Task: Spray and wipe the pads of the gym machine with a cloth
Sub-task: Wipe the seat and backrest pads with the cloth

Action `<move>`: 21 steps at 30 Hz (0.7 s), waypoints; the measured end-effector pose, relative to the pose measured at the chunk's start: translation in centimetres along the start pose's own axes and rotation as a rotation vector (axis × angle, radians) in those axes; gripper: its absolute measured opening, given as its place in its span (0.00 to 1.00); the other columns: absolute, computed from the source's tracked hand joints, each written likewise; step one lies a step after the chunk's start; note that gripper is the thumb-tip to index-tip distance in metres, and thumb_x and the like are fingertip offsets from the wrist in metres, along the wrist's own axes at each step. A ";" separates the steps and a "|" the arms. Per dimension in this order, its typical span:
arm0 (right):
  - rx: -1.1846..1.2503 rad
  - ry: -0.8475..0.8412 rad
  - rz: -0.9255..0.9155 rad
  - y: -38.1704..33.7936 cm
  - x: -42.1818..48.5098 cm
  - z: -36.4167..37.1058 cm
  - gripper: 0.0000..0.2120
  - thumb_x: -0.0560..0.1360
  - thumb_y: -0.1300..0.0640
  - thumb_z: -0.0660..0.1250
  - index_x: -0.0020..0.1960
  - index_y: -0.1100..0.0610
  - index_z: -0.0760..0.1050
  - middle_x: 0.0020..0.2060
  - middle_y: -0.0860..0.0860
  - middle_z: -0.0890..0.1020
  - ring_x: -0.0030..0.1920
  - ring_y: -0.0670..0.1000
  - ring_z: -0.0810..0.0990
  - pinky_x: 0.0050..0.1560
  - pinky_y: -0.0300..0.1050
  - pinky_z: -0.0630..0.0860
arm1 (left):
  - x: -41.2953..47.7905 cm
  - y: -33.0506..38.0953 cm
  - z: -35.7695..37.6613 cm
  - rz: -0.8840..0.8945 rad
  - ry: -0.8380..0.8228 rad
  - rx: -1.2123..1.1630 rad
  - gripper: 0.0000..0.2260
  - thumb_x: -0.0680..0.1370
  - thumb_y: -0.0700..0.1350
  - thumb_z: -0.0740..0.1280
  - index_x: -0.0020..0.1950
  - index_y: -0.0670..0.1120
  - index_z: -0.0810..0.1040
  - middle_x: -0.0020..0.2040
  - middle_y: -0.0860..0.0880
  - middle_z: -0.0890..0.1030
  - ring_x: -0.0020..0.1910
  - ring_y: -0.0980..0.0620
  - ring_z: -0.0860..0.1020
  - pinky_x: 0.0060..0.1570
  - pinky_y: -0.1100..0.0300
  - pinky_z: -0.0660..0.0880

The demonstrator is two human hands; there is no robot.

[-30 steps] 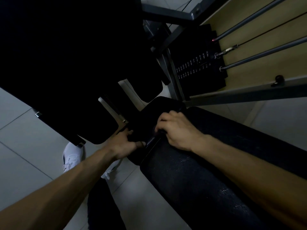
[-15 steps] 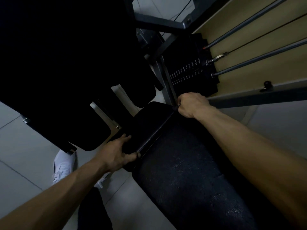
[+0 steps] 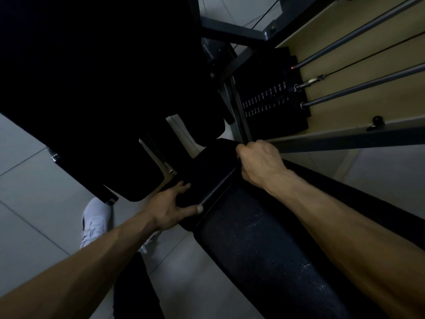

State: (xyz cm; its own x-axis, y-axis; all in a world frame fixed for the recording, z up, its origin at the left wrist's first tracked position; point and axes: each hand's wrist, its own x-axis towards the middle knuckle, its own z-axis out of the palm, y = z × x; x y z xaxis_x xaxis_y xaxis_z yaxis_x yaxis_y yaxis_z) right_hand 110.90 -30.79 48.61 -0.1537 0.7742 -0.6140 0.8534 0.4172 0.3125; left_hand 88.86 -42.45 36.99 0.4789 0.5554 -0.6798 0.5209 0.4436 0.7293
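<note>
One long black pad [image 3: 264, 249] glistens with scattered pale specks.

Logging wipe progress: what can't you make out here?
Head view:
- Whether the right hand, fisted at the small pad's far corner, holds a cloth: fingers and darkness hide it.
- Wetness of the large pad, upper left: too dark.
- Labels on the weight stack: too small.
- Any spray bottle: none in frame.
</note>
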 end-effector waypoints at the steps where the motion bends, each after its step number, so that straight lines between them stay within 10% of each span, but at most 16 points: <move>1: 0.021 0.010 -0.027 -0.4 -0.5 0.1 0.12 0.75 0.61 0.69 0.58 0.57 0.77 0.49 0.55 0.81 0.51 0.58 0.79 0.43 0.48 0.67 | -0.2 -0.2 0.0 -0.016 0.001 -0.028 0.40 0.75 0.67 0.70 0.82 0.53 0.62 0.83 0.54 0.56 0.81 0.51 0.57 0.78 0.54 0.58; 6: 0.234 0.023 -0.187 -3.7 -3.7 0.6 0.12 0.74 0.60 0.70 0.57 0.54 0.78 0.49 0.54 0.81 0.52 0.57 0.78 0.51 0.51 0.76 | -1.1 -1.6 0.4 -0.183 0.201 -0.190 0.19 0.84 0.48 0.64 0.75 0.46 0.75 0.75 0.48 0.73 0.74 0.47 0.71 0.69 0.59 0.65; 12: 0.498 -0.067 -0.422 -9.5 -7.4 1.8 0.15 0.73 0.62 0.71 0.59 0.53 0.78 0.49 0.52 0.80 0.51 0.55 0.76 0.54 0.51 0.75 | -2.0 -2.6 1.6 -0.496 0.288 -0.734 0.19 0.83 0.42 0.66 0.74 0.41 0.71 0.47 0.43 0.79 0.49 0.43 0.78 0.52 0.44 0.81; 17: 0.546 0.123 -0.186 -6.0 -2.4 2.4 0.26 0.73 0.63 0.71 0.70 0.49 0.77 0.61 0.51 0.80 0.60 0.56 0.75 0.60 0.52 0.73 | -1.5 -3.0 1.5 -0.579 0.212 -1.098 0.15 0.82 0.47 0.70 0.64 0.41 0.76 0.61 0.46 0.79 0.59 0.42 0.80 0.45 0.49 0.83; 21: 0.266 -0.088 -0.183 -5.0 2.0 4.5 0.20 0.78 0.60 0.66 0.69 0.49 0.80 0.68 0.50 0.79 0.70 0.55 0.73 0.68 0.52 0.68 | -0.5 -3.4 1.9 -0.562 0.193 -1.125 0.13 0.81 0.47 0.72 0.62 0.43 0.79 0.60 0.45 0.81 0.59 0.44 0.80 0.42 0.52 0.84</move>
State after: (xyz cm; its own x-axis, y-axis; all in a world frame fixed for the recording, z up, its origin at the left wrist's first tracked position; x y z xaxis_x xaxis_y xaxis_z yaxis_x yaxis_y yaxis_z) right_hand 108.54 -33.47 42.59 -0.2826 0.6491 -0.7062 0.9177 0.3973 -0.0021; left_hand 88.22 -45.53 34.72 0.2286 0.1489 -0.9621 -0.3121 0.9473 0.0724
